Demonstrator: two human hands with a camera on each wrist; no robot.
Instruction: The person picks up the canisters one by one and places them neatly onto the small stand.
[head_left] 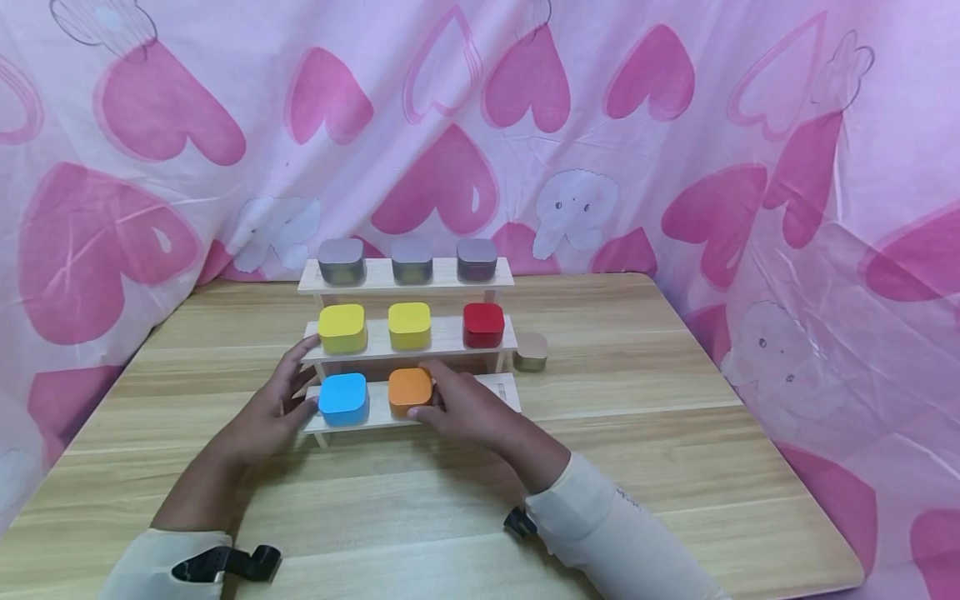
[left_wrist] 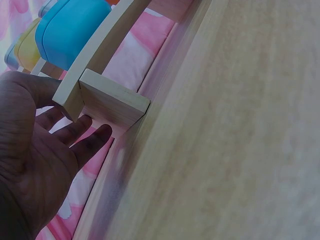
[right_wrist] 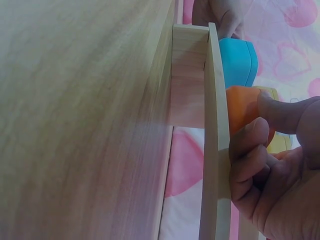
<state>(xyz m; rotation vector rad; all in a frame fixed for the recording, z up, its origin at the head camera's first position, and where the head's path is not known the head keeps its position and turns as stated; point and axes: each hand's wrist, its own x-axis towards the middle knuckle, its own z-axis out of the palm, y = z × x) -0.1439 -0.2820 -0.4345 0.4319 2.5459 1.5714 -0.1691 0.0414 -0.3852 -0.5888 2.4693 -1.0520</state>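
A three-tiered wooden rack (head_left: 437, 421) stands on the table. On its lowest tier are a blue rounded-square tin (head_left: 343, 398) and an orange rounded-square tin (head_left: 408, 392). My right hand (head_left: 472, 410) pinches the orange tin from its right side, thumb at the front; the tin's underside is hidden. At the rack's left end is my left hand (head_left: 272, 408), its fingers spread loosely along the tiers' ends. The left wrist view shows the thumb against the board end and fingertips (left_wrist: 102, 131) by the rack's leg (left_wrist: 115, 97).
Two yellow tins (head_left: 342, 328) (head_left: 409, 326) and a red tin (head_left: 483, 325) sit on the middle tier. Three grey tins (head_left: 412, 261) line the top. A beige-gold tin (head_left: 531, 352) lies right of the rack. Behind hangs a pink heart-patterned cloth (head_left: 592, 150).
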